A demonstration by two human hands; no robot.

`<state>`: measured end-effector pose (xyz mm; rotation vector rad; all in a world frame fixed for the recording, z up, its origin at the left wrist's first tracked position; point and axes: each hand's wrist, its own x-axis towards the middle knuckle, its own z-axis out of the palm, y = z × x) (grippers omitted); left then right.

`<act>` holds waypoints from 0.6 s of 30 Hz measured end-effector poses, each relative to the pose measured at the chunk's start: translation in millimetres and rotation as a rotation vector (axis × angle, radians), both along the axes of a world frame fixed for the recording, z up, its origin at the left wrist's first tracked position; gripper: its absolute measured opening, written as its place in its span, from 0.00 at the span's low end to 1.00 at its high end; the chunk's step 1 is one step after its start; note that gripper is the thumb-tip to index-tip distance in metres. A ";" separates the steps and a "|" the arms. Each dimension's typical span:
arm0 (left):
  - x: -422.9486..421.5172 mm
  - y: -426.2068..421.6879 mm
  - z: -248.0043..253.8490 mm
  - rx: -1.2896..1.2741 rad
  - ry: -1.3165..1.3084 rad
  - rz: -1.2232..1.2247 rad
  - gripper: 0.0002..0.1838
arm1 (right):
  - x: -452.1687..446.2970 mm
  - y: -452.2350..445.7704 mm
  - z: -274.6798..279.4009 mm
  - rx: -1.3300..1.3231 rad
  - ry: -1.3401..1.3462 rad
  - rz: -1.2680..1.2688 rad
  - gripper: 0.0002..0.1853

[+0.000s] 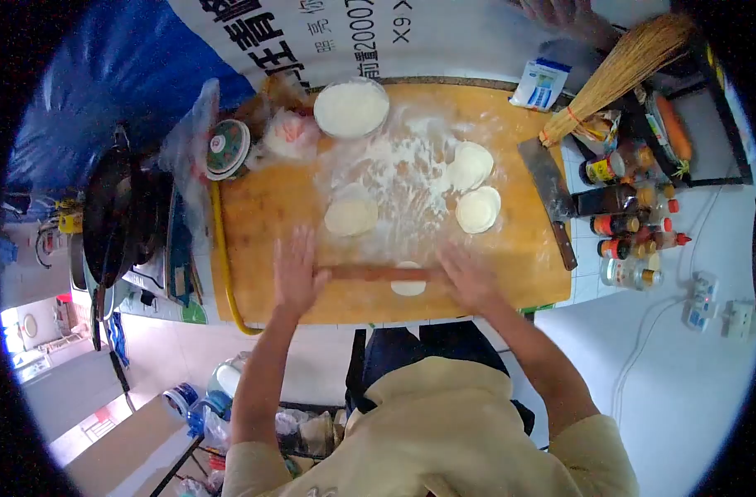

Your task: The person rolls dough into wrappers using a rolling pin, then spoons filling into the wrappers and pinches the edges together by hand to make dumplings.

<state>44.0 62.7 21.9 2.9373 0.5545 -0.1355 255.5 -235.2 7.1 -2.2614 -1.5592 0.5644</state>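
head cam: L hand is flat, fingers stretched out, at one end of the rolling pin; R hand is at the other end, blurred, so can't tell if its fingers curl; small dough round under the pin, btwn the hands, nearer R fingers; dough disc just beyond L fingertips; 2 stacks/discs past R fingertips; cleaver right of those fingers
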 end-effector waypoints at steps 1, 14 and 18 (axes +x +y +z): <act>-15.7 -10.9 -0.5 0.002 -0.003 -0.003 0.46 | -11.6 -11.2 5.9 -0.059 0.058 0.036 0.41; -21.2 -14.5 -8.2 -0.012 -0.102 0.064 0.35 | -17.1 -4.0 11.8 0.037 -0.171 0.097 0.39; -87.2 -33.9 -32.9 -0.020 -0.029 -0.004 0.22 | -41.7 -27.0 15.2 -0.010 0.103 0.097 0.36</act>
